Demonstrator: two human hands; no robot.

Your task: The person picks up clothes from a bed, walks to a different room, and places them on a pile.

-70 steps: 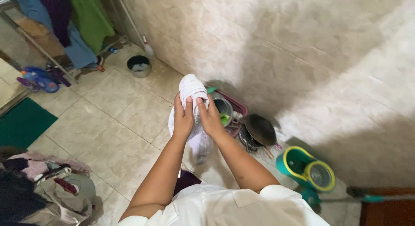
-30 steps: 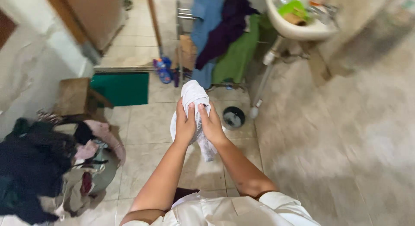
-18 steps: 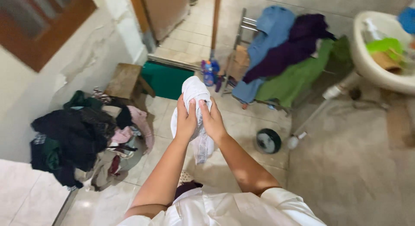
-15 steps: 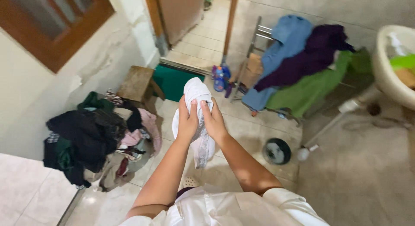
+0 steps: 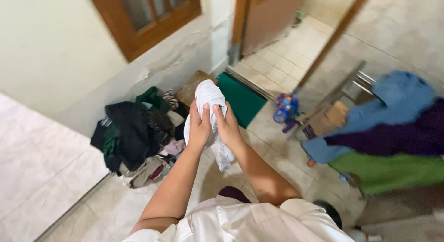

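From the head camera, the left hand [image 5: 199, 127] and right hand [image 5: 226, 126] are side by side, both pinching a white cloth [image 5: 207, 96] held up in front of the chest. Its end hangs down below the hands. On the floor to the left is a pile of clothes [image 5: 132, 131]. A green mat [image 5: 240, 98] lies behind, and a rack [image 5: 342, 91] with clothes stands at the right.

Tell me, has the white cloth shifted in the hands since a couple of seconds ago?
No. The white cloth sits bunched between the left hand and right hand as before; only the room behind swung past.
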